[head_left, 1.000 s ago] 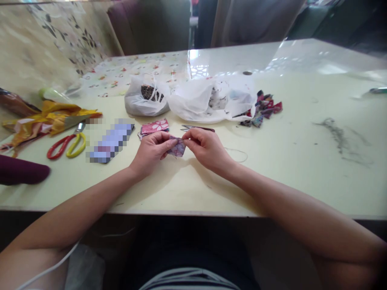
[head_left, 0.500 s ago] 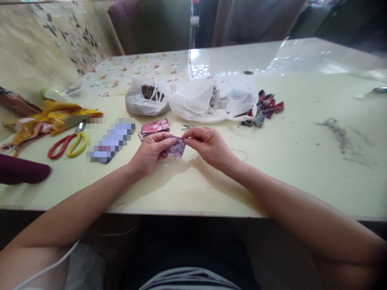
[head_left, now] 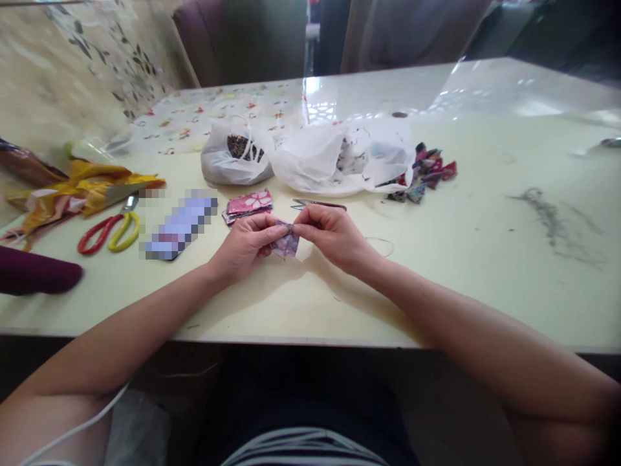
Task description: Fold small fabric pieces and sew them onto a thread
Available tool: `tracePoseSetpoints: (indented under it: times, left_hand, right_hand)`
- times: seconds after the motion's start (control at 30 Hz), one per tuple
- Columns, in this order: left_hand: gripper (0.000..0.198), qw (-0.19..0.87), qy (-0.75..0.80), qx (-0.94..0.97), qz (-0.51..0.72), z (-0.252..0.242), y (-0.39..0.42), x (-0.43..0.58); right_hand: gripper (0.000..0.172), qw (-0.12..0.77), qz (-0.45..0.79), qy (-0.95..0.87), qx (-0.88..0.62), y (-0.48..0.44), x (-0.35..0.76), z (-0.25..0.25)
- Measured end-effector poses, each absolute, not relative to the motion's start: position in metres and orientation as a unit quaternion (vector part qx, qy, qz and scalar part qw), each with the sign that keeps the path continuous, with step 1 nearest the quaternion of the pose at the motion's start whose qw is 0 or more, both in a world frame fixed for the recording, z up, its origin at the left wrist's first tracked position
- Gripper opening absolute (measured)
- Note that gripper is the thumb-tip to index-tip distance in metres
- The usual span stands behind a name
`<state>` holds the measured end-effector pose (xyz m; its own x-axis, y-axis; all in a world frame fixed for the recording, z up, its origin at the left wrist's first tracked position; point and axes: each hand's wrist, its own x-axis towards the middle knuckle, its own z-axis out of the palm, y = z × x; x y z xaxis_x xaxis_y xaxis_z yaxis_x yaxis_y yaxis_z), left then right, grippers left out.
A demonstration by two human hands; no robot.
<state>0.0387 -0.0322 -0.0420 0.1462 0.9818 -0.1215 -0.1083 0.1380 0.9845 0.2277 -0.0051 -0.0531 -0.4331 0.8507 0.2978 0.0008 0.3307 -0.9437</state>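
Note:
My left hand [head_left: 245, 244] is closed, with thumb and fingers gripping a small purple patterned fabric piece [head_left: 286, 245] just above the table. Thumb and forefinger of my right hand [head_left: 332, 234] pinch at the upper edge of the same piece. Anything finer between those fingertips is too small to make out. Behind the left hand lies a stack of fabric pieces [head_left: 250, 202], topped by a pink one with a white flower. Thread snips [head_left: 323, 204] with a dark handle lie just beyond the right hand. A curved thread [head_left: 391, 246] lies beside the right wrist.
Scissors [head_left: 117, 233] with red and yellow handles and a blurred-out flat item [head_left: 179, 226] lie left. White plastic bags [head_left: 310, 162] stand behind, beside colourful fabric bits [head_left: 431, 169]. Thread scraps [head_left: 546, 217] lie right, yellow cloth [head_left: 92, 181] far left. The table's edge [head_left: 301, 342] runs before me.
My right fingertips have moved slightly left and down onto the fabric's upper edge. The fabric has tilted and shifted a little right. More of the snips' handle shows.

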Motion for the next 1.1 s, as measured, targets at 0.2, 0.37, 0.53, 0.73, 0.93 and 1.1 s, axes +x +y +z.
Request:
tracePoseSetpoints:
  times: [0.2, 0.37, 0.53, 0.73, 0.93, 1.1]
  left_hand:
    - [0.016, 0.553, 0.480, 0.464, 0.499, -0.042, -0.030, 0.037]
    - [0.019, 0.540, 0.476, 0.507, 0.475, -0.045, -0.033, 0.040]
    - [0.019, 0.455, 0.486, 0.577, 0.473, -0.040, -0.038, 0.043]
    - [0.018, 0.338, 0.480, 0.678, 0.443, -0.036, -0.044, 0.047]
    - [0.020, 0.248, 0.481, 0.710, 0.450, -0.042, -0.038, 0.043]
    - [0.014, 0.336, 0.519, 0.598, 0.510, -0.043, -0.021, 0.031]
  right_hand:
    - [0.016, 0.427, 0.460, -0.697, -0.347, 0.000, 0.234, -0.052]
    - [0.017, 0.416, 0.387, -0.750, -0.338, -0.003, 0.232, -0.051]
    - [0.007, 0.431, 0.228, -0.802, -0.347, -0.010, 0.229, -0.050]
    - [0.025, 0.400, 0.061, -0.869, -0.284, -0.013, 0.226, -0.049]
    - [0.027, 0.443, 0.150, -0.863, -0.192, -0.034, 0.220, -0.031]
    - [0.025, 0.508, 0.426, -0.700, -0.266, -0.023, 0.245, -0.011]
